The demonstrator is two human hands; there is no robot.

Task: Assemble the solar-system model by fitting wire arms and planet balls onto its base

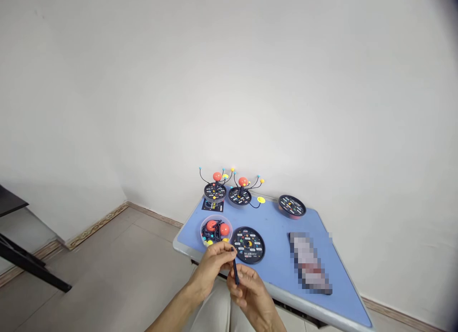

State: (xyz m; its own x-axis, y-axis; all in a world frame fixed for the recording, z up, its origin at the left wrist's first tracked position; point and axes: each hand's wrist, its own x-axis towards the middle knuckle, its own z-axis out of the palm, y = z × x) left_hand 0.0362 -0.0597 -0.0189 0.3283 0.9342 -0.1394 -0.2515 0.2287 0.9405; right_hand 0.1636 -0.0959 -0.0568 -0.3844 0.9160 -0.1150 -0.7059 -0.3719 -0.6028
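Note:
A short black rod point(235, 266) is held between my two hands over the table's front edge. My left hand point(214, 261) pinches its upper end, and my right hand point(249, 289) grips the lower end with the fingers curled. Just beyond my hands lies a round black disc base point(249, 245) printed with small labels and a yellow centre. Left of the disc, a clear bowl point(202, 227) holds red balls point(211, 225), black stick parts and small yellow and blue balls. My left hand covers part of the bowl's near side.
At the back of the blue table point(275, 255) stand two assembled planet models, one on the left point(216, 177) and another point(243, 181) beside it, with thin curved arms sticking out. A further round base point(292, 206) sits back right. A blurred-out flat object point(310, 264) lies on the right.

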